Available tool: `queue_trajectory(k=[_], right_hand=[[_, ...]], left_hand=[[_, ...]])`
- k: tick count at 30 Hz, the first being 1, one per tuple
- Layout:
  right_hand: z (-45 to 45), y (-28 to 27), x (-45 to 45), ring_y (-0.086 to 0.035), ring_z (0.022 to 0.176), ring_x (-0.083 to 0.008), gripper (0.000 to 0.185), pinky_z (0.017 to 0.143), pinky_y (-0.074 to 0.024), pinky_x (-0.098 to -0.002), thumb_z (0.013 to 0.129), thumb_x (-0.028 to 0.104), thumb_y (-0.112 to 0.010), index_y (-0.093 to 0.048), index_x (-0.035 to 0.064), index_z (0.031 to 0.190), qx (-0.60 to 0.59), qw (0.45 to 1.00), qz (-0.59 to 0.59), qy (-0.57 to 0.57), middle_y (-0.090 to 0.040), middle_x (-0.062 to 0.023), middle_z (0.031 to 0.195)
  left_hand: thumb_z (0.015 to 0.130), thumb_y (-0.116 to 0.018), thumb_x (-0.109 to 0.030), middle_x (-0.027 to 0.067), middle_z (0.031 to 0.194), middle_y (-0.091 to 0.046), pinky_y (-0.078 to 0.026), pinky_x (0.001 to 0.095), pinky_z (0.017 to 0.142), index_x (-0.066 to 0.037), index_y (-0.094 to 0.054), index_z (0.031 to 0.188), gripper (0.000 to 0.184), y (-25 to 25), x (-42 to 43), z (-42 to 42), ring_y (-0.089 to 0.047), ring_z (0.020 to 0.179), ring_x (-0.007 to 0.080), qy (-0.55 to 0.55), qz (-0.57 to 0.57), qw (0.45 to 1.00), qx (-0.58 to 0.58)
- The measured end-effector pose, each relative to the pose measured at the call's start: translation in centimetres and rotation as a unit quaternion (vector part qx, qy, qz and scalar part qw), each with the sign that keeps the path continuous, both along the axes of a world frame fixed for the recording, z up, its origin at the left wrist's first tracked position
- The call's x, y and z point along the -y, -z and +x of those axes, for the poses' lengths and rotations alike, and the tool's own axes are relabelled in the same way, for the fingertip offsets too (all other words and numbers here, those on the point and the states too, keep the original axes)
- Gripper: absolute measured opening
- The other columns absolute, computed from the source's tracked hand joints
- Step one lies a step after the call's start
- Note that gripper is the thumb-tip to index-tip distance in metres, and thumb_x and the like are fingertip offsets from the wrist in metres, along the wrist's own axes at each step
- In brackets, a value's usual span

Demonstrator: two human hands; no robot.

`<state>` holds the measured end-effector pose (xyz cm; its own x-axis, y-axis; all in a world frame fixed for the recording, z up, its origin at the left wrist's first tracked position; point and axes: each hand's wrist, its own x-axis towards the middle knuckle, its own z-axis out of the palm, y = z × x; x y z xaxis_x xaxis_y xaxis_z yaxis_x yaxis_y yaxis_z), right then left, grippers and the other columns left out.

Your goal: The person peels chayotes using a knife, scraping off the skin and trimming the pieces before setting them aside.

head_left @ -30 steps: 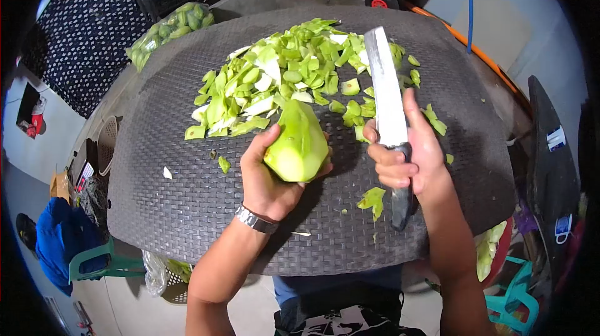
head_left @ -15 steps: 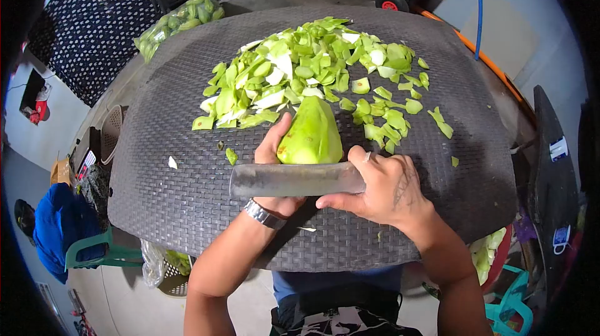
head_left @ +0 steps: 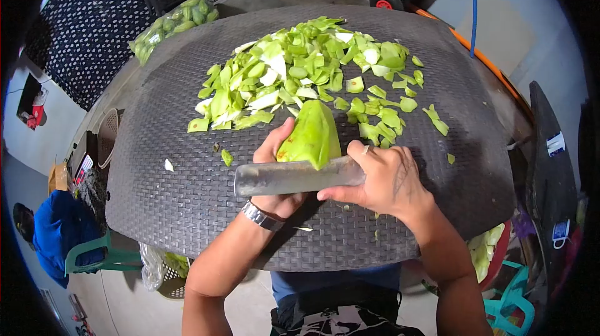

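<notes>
A light green, pear-shaped chayote point(head_left: 306, 135) stands over the near middle of the table, its surface cut into facets. My left hand point(head_left: 274, 148) grips it from the left and below, the fingers partly hidden by the blade. My right hand point(head_left: 390, 177) is closed around the handle end of a wide cleaver-like knife point(head_left: 275, 179), the handle hidden in the fist. The blade lies crosswise at the chayote's near end, with a pointed green strip of peel point(head_left: 319, 160) overlapping its upper edge. Beyond the chayote spreads a heap of green and whitish peelings point(head_left: 275, 74).
A dark woven-pattern table point(head_left: 169, 192) carries more loose scraps point(head_left: 381, 120) to the right. At the far left edge lies a plastic bag of green produce point(head_left: 175, 27). A person in a dotted garment point(head_left: 100, 24) is beyond it. A red container point(head_left: 497, 255) stands below right.
The knife and chayote have shifted slightly against each other, and a pointed strip of peel now overlaps the blade. The whole view has moved a little. Both hands keep their hold.
</notes>
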<state>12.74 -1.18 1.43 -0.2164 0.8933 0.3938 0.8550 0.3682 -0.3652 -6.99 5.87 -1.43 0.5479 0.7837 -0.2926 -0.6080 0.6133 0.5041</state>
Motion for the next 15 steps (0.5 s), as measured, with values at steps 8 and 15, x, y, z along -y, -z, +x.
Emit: queue_trajectory(k=[8, 15], right_hand=[[2.0, -0.6, -0.7, -0.073, 0.066, -0.0410, 0.070, 0.067, -0.0588, -0.0501, 0.078, 0.074, -0.078, -0.064, 0.0057, 0.082, 0.001, 0.998, -0.039, 0.041, -0.069, -0.0173, 0.065], [0.6, -1.0, -0.1, -0.074, 0.067, -0.0406, 0.072, 0.069, -0.0597, -0.0505, 0.075, 0.076, -0.079, -0.065, 0.0049, 0.081, -0.009, 0.999, -0.039, 0.036, -0.069, -0.0172, 0.064]], left_hand=[[0.101, -0.063, -0.045, 0.0125, 0.124, -0.074, -0.058, 0.0422, 0.095, -0.005, -0.065, 0.133, 0.051, -0.6, -0.3, -0.2, -0.073, 0.107, 0.0256, 0.021, 0.013, 1.000, 0.007], [0.104, -0.055, -0.046, 0.0151, 0.133, -0.071, -0.057, 0.0467, 0.101, -0.006, -0.062, 0.141, 0.055, -0.5, 0.5, 0.2, -0.072, 0.114, 0.0306, 0.043, 0.017, 0.999, -0.022]])
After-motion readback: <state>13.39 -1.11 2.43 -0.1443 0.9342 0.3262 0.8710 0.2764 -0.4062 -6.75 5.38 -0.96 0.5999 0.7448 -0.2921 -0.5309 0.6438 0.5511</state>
